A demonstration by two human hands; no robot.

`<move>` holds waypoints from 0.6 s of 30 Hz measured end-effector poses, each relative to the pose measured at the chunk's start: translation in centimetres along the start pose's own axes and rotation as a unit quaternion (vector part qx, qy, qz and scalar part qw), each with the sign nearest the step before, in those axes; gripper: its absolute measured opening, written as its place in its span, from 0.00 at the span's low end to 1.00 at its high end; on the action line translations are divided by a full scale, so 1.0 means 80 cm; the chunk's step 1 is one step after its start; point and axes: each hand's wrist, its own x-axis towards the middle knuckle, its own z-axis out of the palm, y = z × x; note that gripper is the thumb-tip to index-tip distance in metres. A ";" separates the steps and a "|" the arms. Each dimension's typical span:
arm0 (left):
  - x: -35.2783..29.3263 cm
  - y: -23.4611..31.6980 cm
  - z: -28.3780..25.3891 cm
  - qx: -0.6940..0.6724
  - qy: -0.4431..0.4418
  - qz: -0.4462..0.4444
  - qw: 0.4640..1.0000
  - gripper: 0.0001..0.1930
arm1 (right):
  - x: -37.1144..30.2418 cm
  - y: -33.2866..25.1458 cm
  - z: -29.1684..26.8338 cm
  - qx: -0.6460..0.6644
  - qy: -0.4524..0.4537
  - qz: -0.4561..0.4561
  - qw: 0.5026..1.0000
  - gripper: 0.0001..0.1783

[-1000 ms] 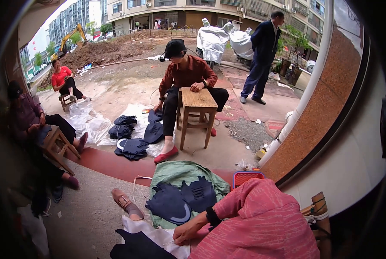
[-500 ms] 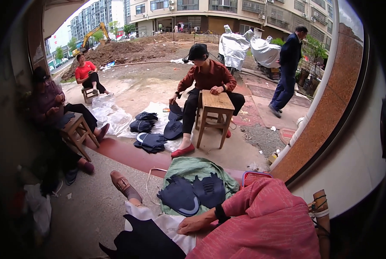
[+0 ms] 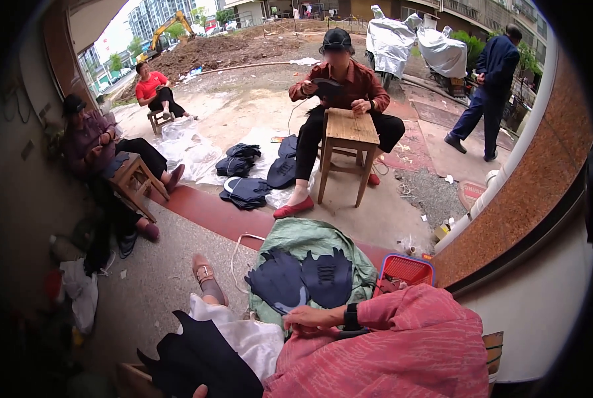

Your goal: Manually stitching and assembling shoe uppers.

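Head view: the right hand (image 3: pixel 303 320) is just at the near edge of a green sack (image 3: pixel 303 232), its fingers bent together; whether they grip anything, I cannot tell. Of the left hand (image 3: pixel 201 391) only a fingertip shows (the lower edge cuts off the rest), against a black cloth piece (image 3: pixel 203 358), so its grip cannot be told either. A pink sleeve (image 3: pixel 402 325) blocks the low part of a red basket (image 3: pixel 406 267). The black cloth piece lies across the lap over white cloth (image 3: pixel 250 335), flat and plain, with pointed tips at its upper left. Two dark pieces (image 3: pixel 329 278) lie side by side on the sack, the right one cut with slits. Farther out, I count four other people (image 3: pixel 151 86), three seated and one standing, three wooden stools (image 3: pixel 351 126) and two silver covers (image 3: pixel 390 46).
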 end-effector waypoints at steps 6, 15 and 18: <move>0.019 0.037 0.036 -0.010 -0.002 0.027 1.000 0.32 | -0.055 0.068 -0.083 -0.020 0.164 0.017 0.986 0.21; -0.059 0.089 0.026 0.040 0.086 -0.088 0.992 0.36 | -0.129 0.136 -0.256 -0.011 0.473 0.025 0.880 0.23; -0.051 0.078 0.011 0.022 0.084 -0.102 0.991 0.34 | -0.157 0.158 -0.272 0.038 0.523 0.039 0.851 0.21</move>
